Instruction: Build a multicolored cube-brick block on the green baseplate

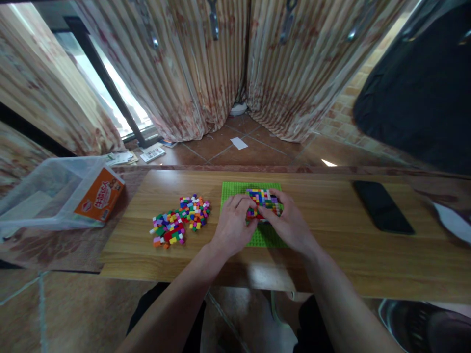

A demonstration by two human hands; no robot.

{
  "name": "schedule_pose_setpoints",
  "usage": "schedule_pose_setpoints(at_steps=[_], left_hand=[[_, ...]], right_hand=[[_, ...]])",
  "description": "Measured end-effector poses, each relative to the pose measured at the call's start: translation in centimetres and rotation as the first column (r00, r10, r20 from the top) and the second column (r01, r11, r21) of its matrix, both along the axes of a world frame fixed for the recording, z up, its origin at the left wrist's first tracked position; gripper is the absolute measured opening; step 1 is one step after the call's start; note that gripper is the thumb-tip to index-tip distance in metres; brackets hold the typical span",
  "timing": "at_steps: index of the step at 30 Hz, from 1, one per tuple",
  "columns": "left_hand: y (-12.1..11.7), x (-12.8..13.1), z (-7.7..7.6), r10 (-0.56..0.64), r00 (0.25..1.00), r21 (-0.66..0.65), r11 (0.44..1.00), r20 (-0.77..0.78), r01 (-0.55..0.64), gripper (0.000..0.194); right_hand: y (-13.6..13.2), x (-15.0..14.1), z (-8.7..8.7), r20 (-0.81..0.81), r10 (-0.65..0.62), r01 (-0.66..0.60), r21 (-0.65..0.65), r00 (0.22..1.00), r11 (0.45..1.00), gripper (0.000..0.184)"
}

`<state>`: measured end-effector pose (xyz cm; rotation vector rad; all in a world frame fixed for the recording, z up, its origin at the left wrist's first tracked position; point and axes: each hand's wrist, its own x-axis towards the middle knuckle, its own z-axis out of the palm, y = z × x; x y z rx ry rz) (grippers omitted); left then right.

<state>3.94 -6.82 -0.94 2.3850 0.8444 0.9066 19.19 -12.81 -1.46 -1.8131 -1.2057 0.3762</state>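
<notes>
A block of many-coloured toy bricks (pixel 263 197) is built up on a green studded baseplate (pixel 228 189). My left hand (pixel 235 223) is at the block's left near side, its fingertips and thumb closed together in a pinch; what lies between them is too small and hidden to make out. My right hand (pixel 289 220) grips the block from the right, index finger reaching to its far edge and thumb across its near part. The two thumbs almost meet, and the hands hide part of the block's near side.
Loose coloured bricks (pixel 180 218) lie heaped on the wooden table (pixel 327 211) left of the baseplate. A black phone (pixel 382 206) lies to the right. A clear plastic bin (pixel 55 196) with an orange label stands beyond the table's left end. Curtains (pixel 206 88) hang behind.
</notes>
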Motion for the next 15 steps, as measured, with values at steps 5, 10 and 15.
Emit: schedule_pose_setpoints(at_steps=[5,10,15], left_hand=[[-0.04,0.02,-0.02,0.007,1.000,-0.029,1.000,-0.003,-0.007,0.021],[0.01,0.10,-0.07,-0.001,1.000,-0.042,0.999,0.004,0.001,0.022],[0.02,0.14,-0.30,0.005,1.000,-0.067,0.998,0.004,-0.005,0.025]], right_hand=[[-0.12,0.17,-0.55,-0.003,0.007,-0.007,-0.024,1.000,1.000,0.063],[-0.10,0.23,-0.48,-0.009,0.041,-0.042,-0.048,0.999,0.998,0.065],[0.14,-0.05,-0.37,0.006,0.021,-0.021,-0.074,1.000,0.997,0.068]])
